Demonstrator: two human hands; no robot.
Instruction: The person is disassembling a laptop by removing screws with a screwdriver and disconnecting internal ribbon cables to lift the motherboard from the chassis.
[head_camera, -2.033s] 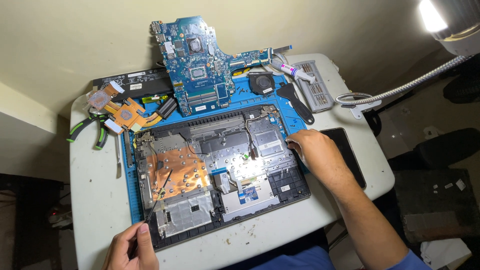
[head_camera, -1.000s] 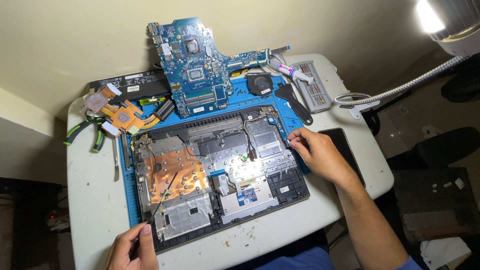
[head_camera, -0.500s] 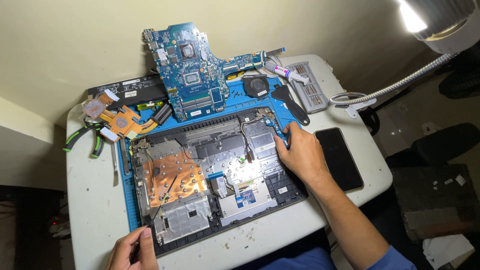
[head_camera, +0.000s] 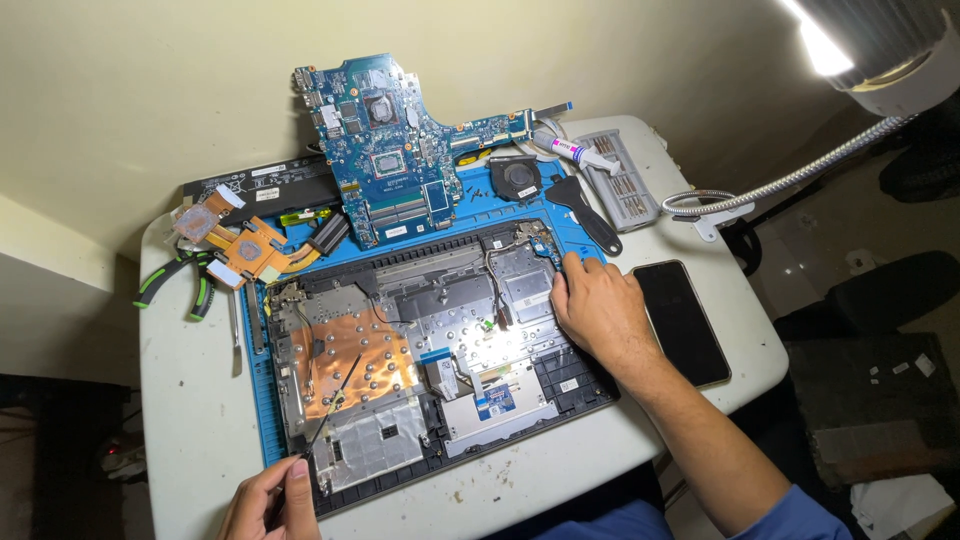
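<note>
A: Right hand (head_camera: 598, 305) is flat on the open laptop (head_camera: 440, 350), fingers pressed together and curled over its far right corner, just by the small board and cable there.

B: And the left hand (head_camera: 268, 500)?

A: Down at the counter's (head_camera: 190, 400) near edge, fingers pinching a thin screwdriver (head_camera: 328, 410). Its tip reaches up over the copper sheet (head_camera: 355, 350) on the laptop's left side.

B: Where does the laptop sit?

A: Mid-counter on a blue mat (head_camera: 262, 390), base open, insides showing. The motherboard (head_camera: 390, 150) is already out, leaning against the wall at the far edge.

B: So what step is this, by your read?

A: Looks like strip-down of the shell. The right hand seems to be feeling at the corner part by the hinge; the screwdriver waits. I can't tell if anything is loose under those fingers.

B: What does the next move call for?

A: I'd judge a careful grip on that corner piece, or the driver brought across to it. Thin cables run near; a light touch matters.

B: Around them?

A: Heat pipes (head_camera: 245, 245) and pliers (head_camera: 180, 285) at the far left, a fan (head_camera: 515, 178) and bit case (head_camera: 622, 180) far right, a phone (head_camera: 683, 320) by the right edge, just beside the right wrist.
</note>
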